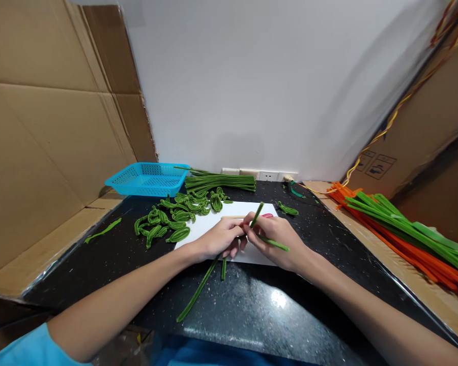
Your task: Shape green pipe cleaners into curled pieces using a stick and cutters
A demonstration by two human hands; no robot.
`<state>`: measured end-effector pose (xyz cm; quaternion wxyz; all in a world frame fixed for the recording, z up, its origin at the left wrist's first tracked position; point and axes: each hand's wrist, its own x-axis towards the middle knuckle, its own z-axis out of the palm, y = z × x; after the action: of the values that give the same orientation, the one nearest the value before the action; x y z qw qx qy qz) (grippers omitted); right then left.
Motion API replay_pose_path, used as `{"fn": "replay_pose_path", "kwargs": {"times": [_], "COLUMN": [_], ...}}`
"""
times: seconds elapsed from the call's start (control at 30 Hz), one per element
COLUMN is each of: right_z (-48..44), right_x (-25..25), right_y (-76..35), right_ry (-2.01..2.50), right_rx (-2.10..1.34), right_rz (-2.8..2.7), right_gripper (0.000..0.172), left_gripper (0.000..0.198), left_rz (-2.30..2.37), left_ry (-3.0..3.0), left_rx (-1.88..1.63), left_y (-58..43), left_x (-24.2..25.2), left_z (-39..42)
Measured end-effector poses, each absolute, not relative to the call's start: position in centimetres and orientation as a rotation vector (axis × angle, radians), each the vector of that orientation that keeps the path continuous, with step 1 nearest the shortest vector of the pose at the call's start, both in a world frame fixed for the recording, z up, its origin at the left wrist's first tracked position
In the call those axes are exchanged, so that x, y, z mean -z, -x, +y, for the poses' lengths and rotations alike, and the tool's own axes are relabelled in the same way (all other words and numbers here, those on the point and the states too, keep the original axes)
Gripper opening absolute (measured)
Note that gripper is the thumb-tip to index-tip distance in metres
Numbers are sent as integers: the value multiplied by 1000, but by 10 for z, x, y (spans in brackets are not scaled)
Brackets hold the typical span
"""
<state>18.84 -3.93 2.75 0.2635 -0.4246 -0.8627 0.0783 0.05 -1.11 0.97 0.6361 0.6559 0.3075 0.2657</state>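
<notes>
Green pipe cleaner (198, 290): I note left hand (219, 239) and right hand (277, 236) both pinching it over the white sheet (198, 229).

A blue basket (147, 179) sits at the back left of the black counter (252, 315). Just beside it lies a bundle of straight green stems (221, 181). Looped green pieces (175, 216) are piled in front, some on a white sheet (236, 209). Orange and green stems (404, 234) lie at the right.
</notes>
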Motion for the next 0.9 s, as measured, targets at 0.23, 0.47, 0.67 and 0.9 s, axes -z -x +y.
{"fn": "replay_pose_path", "kwargs": {"times": [0.23, 0.47, 0.67, 0.9], "right_z": [-37, -36, -33, -37], "right_x": [-33, -36, -33, -34], "right_y": [-188, -186, -187, -188], "right_ry": [1111, 1057, 1049, 1034], "right_rx": [-540, -771, -950, -769], "right_rz": [-1970, -1778, -1615, -1714], "right_gripper": [30, 48, 48, 47], "left_gripper": [39, 39, 39, 33], "left_rz": [588, 596, 641, 647], "left_ry": [-1333, -1390, -1404, -1333], "left_rx": [-682, -773, -832, -895], "left_y": [0, 0, 1, 0], "left_x": [-11, -13, -14, -17], "left_z": [-13, -13, -15, -16]}}
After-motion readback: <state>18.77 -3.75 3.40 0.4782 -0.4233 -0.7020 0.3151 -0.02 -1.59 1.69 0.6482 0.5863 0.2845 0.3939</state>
